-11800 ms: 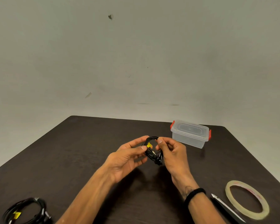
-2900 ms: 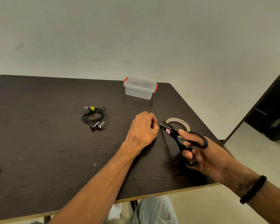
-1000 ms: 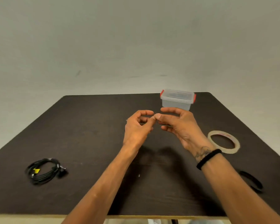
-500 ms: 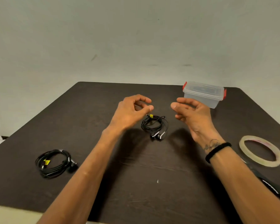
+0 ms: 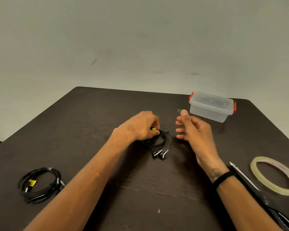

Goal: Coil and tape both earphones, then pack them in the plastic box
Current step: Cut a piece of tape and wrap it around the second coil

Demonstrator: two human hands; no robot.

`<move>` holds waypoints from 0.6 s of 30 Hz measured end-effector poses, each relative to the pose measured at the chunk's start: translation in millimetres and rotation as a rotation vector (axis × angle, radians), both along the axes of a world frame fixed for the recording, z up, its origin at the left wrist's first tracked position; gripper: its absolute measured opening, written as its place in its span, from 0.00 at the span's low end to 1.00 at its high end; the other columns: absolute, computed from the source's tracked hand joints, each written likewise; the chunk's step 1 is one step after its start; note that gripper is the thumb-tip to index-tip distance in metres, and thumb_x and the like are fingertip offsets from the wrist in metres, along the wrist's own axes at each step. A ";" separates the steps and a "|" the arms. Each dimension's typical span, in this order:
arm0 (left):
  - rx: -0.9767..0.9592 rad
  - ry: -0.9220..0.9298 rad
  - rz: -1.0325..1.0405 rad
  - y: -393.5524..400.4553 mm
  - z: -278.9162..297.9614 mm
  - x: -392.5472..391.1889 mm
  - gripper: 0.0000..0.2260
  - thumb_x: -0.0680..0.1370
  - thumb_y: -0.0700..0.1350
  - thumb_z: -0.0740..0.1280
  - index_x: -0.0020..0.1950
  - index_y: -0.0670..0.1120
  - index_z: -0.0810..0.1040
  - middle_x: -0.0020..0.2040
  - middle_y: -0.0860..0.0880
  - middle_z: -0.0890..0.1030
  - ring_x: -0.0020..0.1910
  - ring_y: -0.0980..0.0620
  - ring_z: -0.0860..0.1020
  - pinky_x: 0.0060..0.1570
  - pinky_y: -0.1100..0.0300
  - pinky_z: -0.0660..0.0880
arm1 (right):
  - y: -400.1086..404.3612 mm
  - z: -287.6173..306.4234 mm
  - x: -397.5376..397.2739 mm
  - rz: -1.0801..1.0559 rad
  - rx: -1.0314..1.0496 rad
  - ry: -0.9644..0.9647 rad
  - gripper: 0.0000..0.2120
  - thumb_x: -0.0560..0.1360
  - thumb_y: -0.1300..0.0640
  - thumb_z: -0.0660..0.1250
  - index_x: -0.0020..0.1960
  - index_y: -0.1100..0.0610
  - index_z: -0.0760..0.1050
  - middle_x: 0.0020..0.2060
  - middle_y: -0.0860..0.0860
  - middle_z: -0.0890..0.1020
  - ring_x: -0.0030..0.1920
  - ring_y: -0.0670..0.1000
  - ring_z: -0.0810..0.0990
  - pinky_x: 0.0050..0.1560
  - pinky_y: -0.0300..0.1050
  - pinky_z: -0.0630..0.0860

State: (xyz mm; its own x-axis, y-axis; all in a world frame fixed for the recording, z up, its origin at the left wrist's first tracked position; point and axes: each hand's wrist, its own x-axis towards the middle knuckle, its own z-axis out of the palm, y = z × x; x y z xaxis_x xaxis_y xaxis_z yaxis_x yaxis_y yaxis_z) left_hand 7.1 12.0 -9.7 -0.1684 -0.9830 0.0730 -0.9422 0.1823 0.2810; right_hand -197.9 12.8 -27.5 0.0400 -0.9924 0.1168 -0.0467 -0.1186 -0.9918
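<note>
Head view: the left hand (image 5: 140, 125) pinches the coiled earphone (image 5: 158, 142) lying mid-tabletop (image 5: 90, 114), seemingly steadying it for taping, while the right hand (image 5: 193, 130) hovers beside it, fingers (image 5: 180, 130) spread, empty.

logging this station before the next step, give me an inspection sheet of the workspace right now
surface: dark wooden table, a few pale specks.
job's things: centre earphone coil on the table; second earphone coil near left; plastic box far right, lid on; tape roll and scissors near right.
clutter: nothing seen.
grippers: left hand has its grip on the centre coil; right hand open, with what looks like a tape piece on the thumb tip.
cables: both coiled, none trailing.
surroundings: plain wall.
</note>
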 end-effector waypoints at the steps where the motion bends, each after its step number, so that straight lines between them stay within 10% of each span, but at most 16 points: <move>1: -0.015 0.002 -0.003 0.2 -0.8 -0.2 0.08 0.78 0.50 0.73 0.55 0.48 0.84 0.48 0.53 0.76 0.49 0.51 0.78 0.52 0.55 0.78 | 0.7 -0.4 0.9 0.032 0.012 0.013 0.21 0.80 0.36 0.65 0.52 0.53 0.85 0.48 0.51 0.87 0.46 0.50 0.86 0.49 0.47 0.86; 18: 0.188 0.714 0.022 46.4 76.5 7.1 0.09 0.81 0.40 0.72 0.60 0.42 0.85 0.42 0.46 0.85 0.39 0.53 0.84 0.46 0.60 0.83 | 22.6 23.2 -7.4 0.499 0.206 -0.235 0.38 0.82 0.30 0.55 0.55 0.63 0.85 0.61 0.63 0.85 0.59 0.62 0.83 0.70 0.66 0.75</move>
State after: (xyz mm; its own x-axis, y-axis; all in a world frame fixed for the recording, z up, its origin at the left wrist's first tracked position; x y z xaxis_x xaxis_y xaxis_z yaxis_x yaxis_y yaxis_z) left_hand 14.2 58.4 66.8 -0.1233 -0.9923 -0.0126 -0.5208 0.0539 0.8520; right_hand -205.2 35.4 -4.2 0.5040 -0.8636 -0.0139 0.1896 0.1263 -0.9737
